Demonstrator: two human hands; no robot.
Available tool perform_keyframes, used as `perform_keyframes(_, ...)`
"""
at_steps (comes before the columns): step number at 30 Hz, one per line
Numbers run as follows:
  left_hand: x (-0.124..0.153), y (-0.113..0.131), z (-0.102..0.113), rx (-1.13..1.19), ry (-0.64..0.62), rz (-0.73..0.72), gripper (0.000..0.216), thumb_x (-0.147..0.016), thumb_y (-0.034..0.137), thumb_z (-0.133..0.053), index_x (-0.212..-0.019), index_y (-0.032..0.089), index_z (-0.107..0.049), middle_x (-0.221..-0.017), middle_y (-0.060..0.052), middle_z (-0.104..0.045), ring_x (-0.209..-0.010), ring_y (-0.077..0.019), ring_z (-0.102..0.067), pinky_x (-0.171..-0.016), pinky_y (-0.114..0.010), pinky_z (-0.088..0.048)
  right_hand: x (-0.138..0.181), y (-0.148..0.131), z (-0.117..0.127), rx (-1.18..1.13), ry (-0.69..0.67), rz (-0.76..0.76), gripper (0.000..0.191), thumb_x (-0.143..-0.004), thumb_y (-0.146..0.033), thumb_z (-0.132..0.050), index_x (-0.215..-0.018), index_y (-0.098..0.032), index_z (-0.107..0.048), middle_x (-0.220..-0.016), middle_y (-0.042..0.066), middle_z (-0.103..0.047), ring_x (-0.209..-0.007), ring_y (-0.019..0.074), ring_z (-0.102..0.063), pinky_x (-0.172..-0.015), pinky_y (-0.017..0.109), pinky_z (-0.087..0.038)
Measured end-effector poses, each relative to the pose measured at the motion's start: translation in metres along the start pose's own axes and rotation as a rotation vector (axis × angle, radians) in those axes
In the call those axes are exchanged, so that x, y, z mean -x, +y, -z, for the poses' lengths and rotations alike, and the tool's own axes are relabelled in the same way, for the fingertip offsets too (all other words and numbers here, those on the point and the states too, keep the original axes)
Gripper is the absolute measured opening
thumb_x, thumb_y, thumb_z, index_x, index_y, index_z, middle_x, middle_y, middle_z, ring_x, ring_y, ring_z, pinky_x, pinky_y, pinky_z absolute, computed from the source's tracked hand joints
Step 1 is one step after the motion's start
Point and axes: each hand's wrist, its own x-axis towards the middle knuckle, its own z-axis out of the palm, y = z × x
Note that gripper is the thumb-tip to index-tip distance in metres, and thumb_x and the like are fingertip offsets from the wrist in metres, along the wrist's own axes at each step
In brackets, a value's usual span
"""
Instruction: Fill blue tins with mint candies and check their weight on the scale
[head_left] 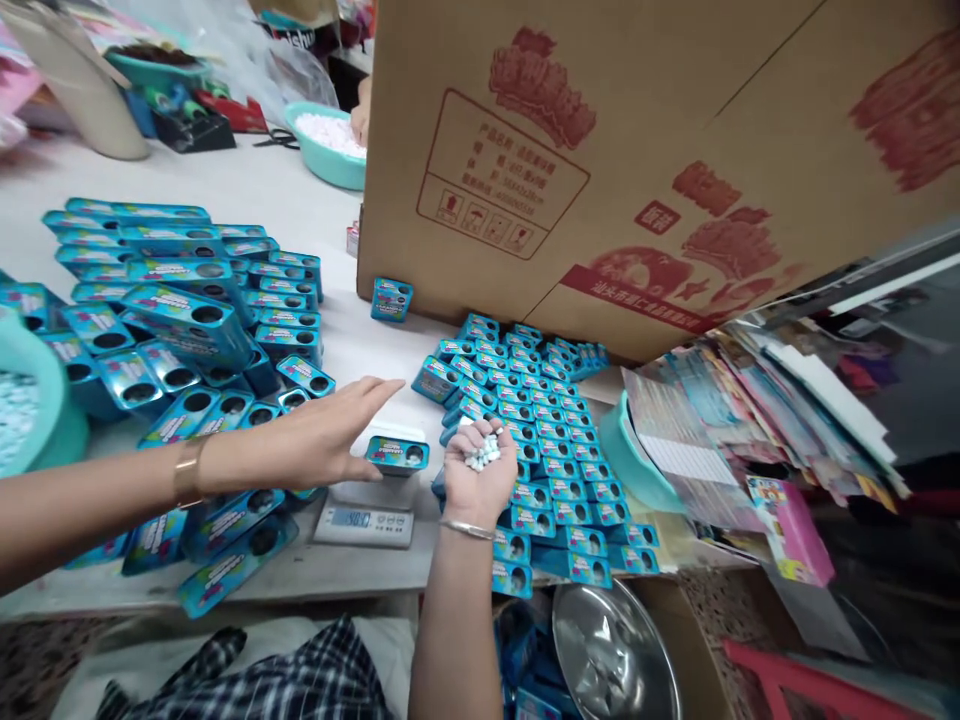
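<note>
My left hand [322,435] is stretched flat with fingers out, hovering just left of a small blue tin [396,454]. That tin rests on a white digital scale [367,510]. My right hand [476,475] is palm up and cupped round a heap of small white candies [484,453], just right of the scale. Behind it lie rows of closed blue tins [540,440]. A loose pile of blue tins with round holes [187,330] lies to the left of my left hand.
A large cardboard box [645,160] stands at the back right. One tin [391,298] sits alone before it. Teal bowls [330,145] of white candies stand at the back and at the far left [30,410]. Printed sheets [750,410] and a metal bowl [611,655] lie to the right.
</note>
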Motion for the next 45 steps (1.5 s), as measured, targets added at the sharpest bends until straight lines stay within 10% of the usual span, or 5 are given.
perform_keyframes(26, -0.014, 0.002, -0.026, 0.079, -0.024, -0.018, 0.072, -0.078, 0.035, -0.068, -0.142, 0.023, -0.038, -0.136, -0.012, -0.053, -0.124, -0.0281, -0.052, -0.098, -0.038, -0.045, -0.005, 0.016, -0.016, 0.087, 0.074, 0.042, 0.012, -0.085, -0.029, -0.049, -0.076, -0.021, -0.049, -0.061, -0.009, -0.043, -0.040, 0.0033, -0.029, -0.037, 0.015, -0.026)
perform_keyframes(36, -0.018, -0.002, -0.042, -0.050, -0.098, 0.103, 0.034, -0.076, 0.025, -0.058, -0.110, 0.020, -0.058, -0.104, -0.010, -0.069, -0.095, -0.0286, -0.067, -0.077, -0.037, -0.050, -0.002, 0.016, -0.010, 0.022, 0.260, 0.050, 0.012, -0.082, -0.028, -0.051, -0.071, -0.022, -0.053, -0.060, -0.008, -0.056, -0.055, 0.0067, -0.057, -0.069, 0.026, -0.056)
perform_keyframes(45, -0.030, 0.020, 0.016, 0.025, 0.210, -0.055, 0.036, -0.084, 0.034, -0.056, -0.120, 0.027, -0.056, -0.109, -0.003, -0.061, -0.093, -0.0202, -0.061, -0.080, -0.029, -0.047, 0.004, 0.021, -0.021, -0.080, 0.396, 0.020, 0.012, -0.085, -0.027, -0.051, -0.076, -0.021, -0.058, -0.079, 0.000, -0.073, -0.080, 0.0135, -0.071, -0.074, 0.032, -0.058)
